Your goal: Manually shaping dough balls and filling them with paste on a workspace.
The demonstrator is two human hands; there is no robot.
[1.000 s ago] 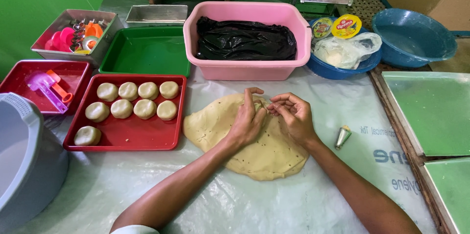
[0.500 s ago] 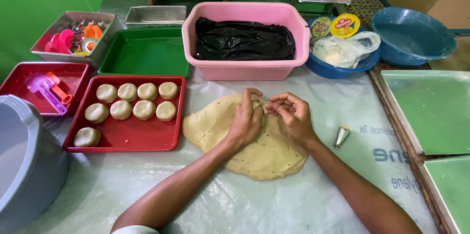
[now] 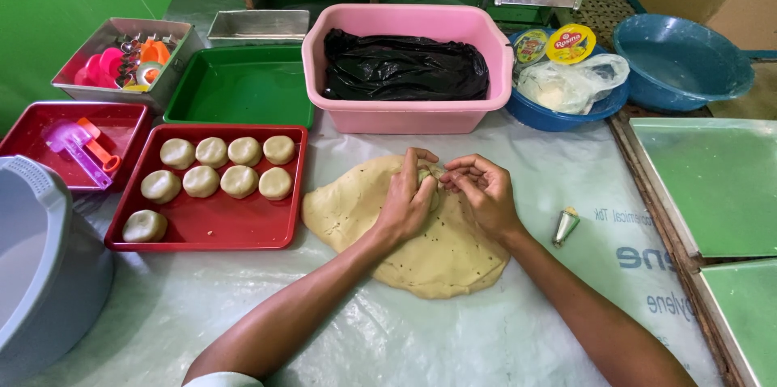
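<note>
A large flat slab of pale dough (image 3: pixel 429 253) lies on the plastic-covered table. Both my hands rest over its far edge. My left hand (image 3: pixel 407 201) and my right hand (image 3: pixel 484 193) meet fingertip to fingertip around a small piece of dough (image 3: pixel 429 175), pinching it between them. To the left, a red tray (image 3: pixel 235 229) holds several round flattened dough pieces (image 3: pixel 212 152) in rows.
A pink tub (image 3: pixel 405 116) with a black bag stands behind the dough. A green tray (image 3: pixel 243 87), a red tray with plastic tools (image 3: pixel 77 144), a grey container (image 3: pixel 40 274), blue bowls (image 3: pixel 680 63), a metal piping tip (image 3: pixel 565 225) and green trays (image 3: pixel 716 180) surround the work area.
My hands stay at the same spot on the dough; the fingers have shifted slightly around the small piece.
</note>
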